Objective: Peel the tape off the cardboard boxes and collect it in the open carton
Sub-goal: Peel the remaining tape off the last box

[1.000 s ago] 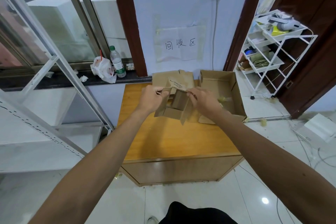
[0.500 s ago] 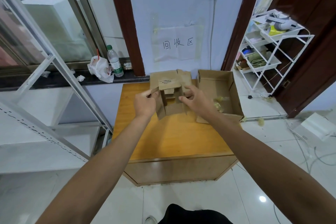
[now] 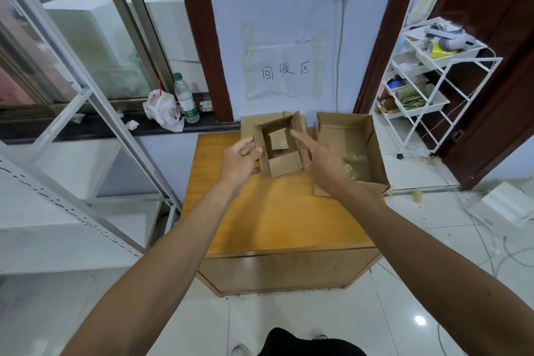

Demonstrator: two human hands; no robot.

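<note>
A small brown cardboard box (image 3: 284, 166) sits at the back of the wooden cabinet top (image 3: 274, 217), its open side facing me, flaps folded inside. My left hand (image 3: 241, 163) holds its left wall, thumb under the lower corner. My right hand (image 3: 316, 160) lies against the right wall with the index finger stretched along the rim. To the right stands the open carton (image 3: 375, 150) with crumpled yellowish tape (image 3: 352, 163) in it. Flattened cardboard (image 3: 248, 126) lies behind the small box.
A white wire rack (image 3: 433, 81) full of items stands at the right. A bottle (image 3: 186, 101) and plastic bag (image 3: 161, 110) sit on the dark sill. A metal shelf frame (image 3: 95, 113) leans at the left. Cables (image 3: 488, 243) and tape scraps (image 3: 416, 195) lie on the floor.
The small box has moved away from me to the back of the cabinet top and turned its opening toward me. My right hand's grip has loosened, its index finger now straight.
</note>
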